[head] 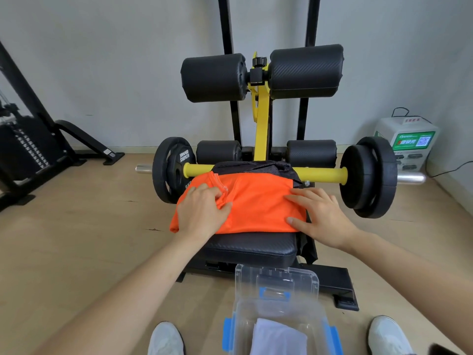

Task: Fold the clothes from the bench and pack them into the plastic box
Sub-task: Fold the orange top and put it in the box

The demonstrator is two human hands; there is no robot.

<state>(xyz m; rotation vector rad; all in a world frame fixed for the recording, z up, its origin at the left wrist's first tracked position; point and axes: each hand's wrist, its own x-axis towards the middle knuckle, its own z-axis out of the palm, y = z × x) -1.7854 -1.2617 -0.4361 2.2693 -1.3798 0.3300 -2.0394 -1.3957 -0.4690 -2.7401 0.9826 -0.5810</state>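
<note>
A: Where's the orange shirt [258, 206]?
B: On the bench pad [250, 248], covering its far part. Its left side droops past the pad's left edge, and the pad's near edge shows bare black.
A: Our hands?
B: Our left hand [202, 213] is on the shirt's left half, fingers curled, thumb & fingers pinching a ridge of fabric by the neck hem. Our right hand [323, 213] lies flat at the shirt's right edge, fingers straight and spread apart, thumb tip pressing the cloth.
A: Anything under it?
B: A dark mesh garment [256, 167], peeking out at the pad's far edge. Dark cloth also hangs off the right edge (same piece? we can't tell).
A: And the plastic box [240, 329]?
B: On the floor just below the pad's near edge, btw our white shoes [166, 339]. It's clear w/ blue latches, its lid [277, 278] standing up at its far side, a pale folded cloth [279, 336] inside.
A: Further out?
B: A yellow bar [322, 172] w/ black weight plates [368, 178] at both ends behind the pad, foam rollers [212, 78] above, a white charging unit [407, 142] by the wall at right.
</note>
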